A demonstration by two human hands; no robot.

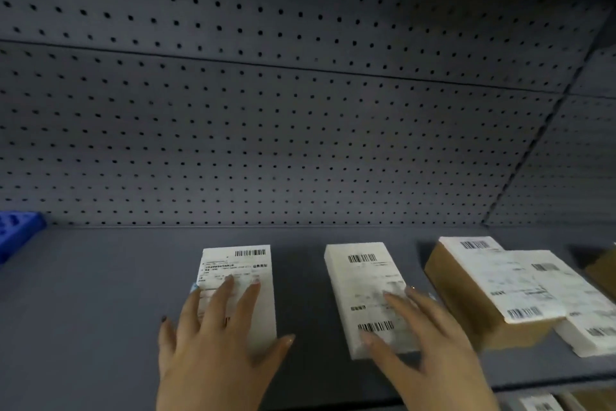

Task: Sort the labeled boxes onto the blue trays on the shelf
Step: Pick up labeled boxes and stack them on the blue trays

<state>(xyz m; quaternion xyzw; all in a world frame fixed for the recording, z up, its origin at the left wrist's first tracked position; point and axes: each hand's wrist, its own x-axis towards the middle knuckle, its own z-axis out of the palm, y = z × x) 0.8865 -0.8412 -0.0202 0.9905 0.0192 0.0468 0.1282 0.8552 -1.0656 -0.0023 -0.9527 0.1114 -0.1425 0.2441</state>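
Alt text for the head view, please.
Left hand and right hand each lie flat on a white labeled box, left box and right box, on a grey shelf; a blue tray sits far left.

Grey pegboard [266, 117] — perforated, seamed; dim corner
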